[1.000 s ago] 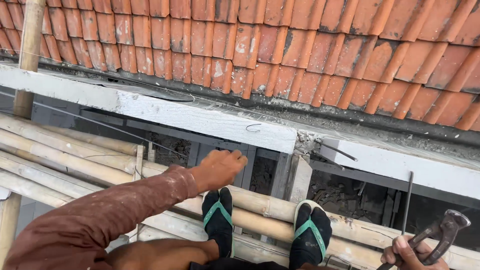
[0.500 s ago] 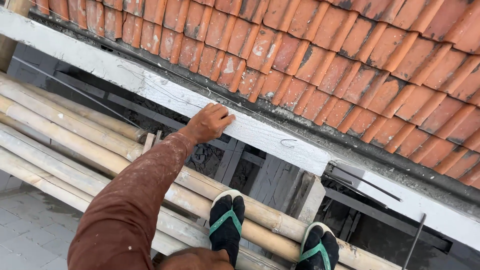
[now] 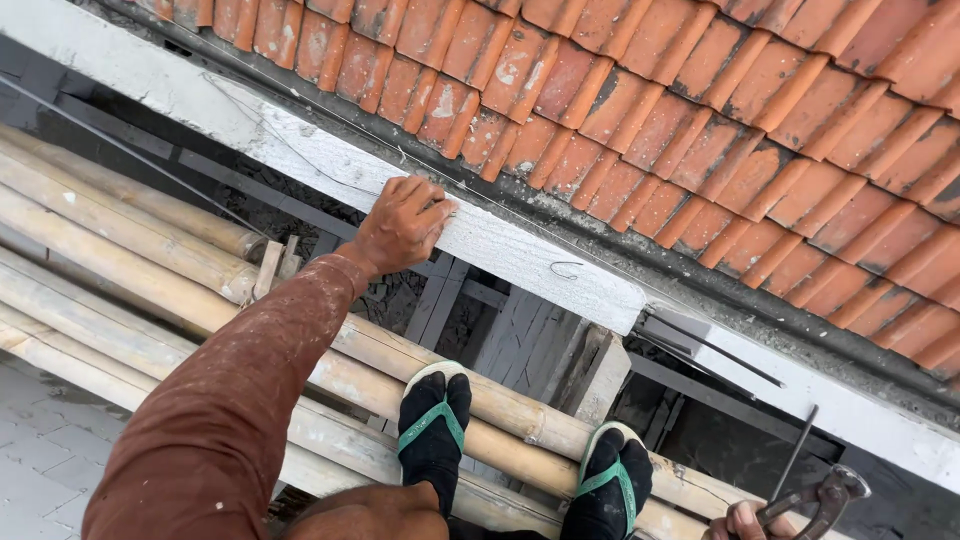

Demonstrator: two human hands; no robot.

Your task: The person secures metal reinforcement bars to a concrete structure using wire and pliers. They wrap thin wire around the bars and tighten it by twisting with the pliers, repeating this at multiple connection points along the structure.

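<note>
My left hand (image 3: 402,224) rests on the white painted fascia board (image 3: 520,255) that runs under the roof edge, fingers curled over its top. The sleeve on that arm is brown and spattered. My right hand (image 3: 742,521) shows only at the bottom edge, fingers closed on rusty pincers (image 3: 820,497) with a thin metal rod (image 3: 795,452) rising beside them. My feet, in dark socks and green-strapped sandals (image 3: 432,425), stand on bamboo scaffold poles (image 3: 150,270).
Orange clay roof tiles (image 3: 640,110) slope up beyond the board. A bent wire hook (image 3: 566,268) sticks from the board's face. Gaps between poles open onto dark framing and a paved ground (image 3: 40,440) far below at left.
The view has swung left and down. My left hand moved from the bamboo up onto the white board and stays there. The pincers left view, then came back at the bottom right.
</note>
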